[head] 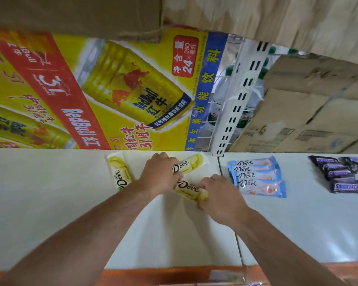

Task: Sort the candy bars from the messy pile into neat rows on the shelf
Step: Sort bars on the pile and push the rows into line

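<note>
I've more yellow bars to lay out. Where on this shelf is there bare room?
Bare shelf left of the lone yellow Dove bar, and a gap between the blue Dove bars and Snickers bars. Crowded where left hand and right hand hold yellow bars.

The left hand (pixel 159 174) hides part of a yellow Dove bar (pixel 191 162); the edge crops dark bars (pixel 339 172).

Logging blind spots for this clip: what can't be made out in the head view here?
Head view:
- Upper yellow Dove bar: left end covered by the left hand gripping it.
- Lower yellow Dove bar: right end covered by the right hand gripping it.
- Dark bars: cut off by the right edge, labels blurred.
- Object at the bottom edge: blurred, cropped.
</note>
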The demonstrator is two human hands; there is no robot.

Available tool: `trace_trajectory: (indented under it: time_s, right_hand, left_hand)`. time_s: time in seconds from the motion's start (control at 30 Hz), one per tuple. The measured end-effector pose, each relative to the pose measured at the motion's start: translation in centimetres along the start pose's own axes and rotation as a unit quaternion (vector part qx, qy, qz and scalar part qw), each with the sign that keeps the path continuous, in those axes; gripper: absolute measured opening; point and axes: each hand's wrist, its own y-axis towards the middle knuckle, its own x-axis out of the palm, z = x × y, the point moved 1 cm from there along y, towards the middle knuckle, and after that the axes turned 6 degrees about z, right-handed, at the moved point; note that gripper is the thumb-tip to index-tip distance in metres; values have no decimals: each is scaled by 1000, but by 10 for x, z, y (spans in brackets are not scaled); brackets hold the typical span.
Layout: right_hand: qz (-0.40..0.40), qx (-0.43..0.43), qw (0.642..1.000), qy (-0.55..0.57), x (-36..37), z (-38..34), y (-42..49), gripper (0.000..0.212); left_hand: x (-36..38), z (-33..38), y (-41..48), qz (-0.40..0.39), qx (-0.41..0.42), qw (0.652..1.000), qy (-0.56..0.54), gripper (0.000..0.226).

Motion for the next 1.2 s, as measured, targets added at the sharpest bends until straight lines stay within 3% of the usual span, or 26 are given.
trace_trajectory:
  time_s: [0.13,0.3,0.4,0.6,0.73,0.87,1.2]
  right_hand:
    - [1,12,1000,-10,-3,-6,-15,28]
    - [-14,45,998,-39,-1,-9,-32,44]
    - [-20,67,996,-47,-5,-10,-39,44]
    - [-57,127,980,139,-10,-8,-57,27]
    - [5,150,943,297,-22,5,-71,25]
    - [68,170,927,327,-31,27,-88,24]
    - [129,211,882,401,-62,128,-168,13]
  left_hand:
    - [-3,3,-5,-11,0,1000,-26,35]
    - [-7,2,-20,-18,-1,998,-56,36]
    - [-6,0,-31,-17,10,999,-46,25]
    - [-15,0,-47,-16,-45,980,-194,15]
    - [-19,4,-51,-25,-69,946,-315,15]
    - [-19,28,-57,-82,-62,917,-386,21]
    - [4,154,-78,-99,-16,920,-379,17]
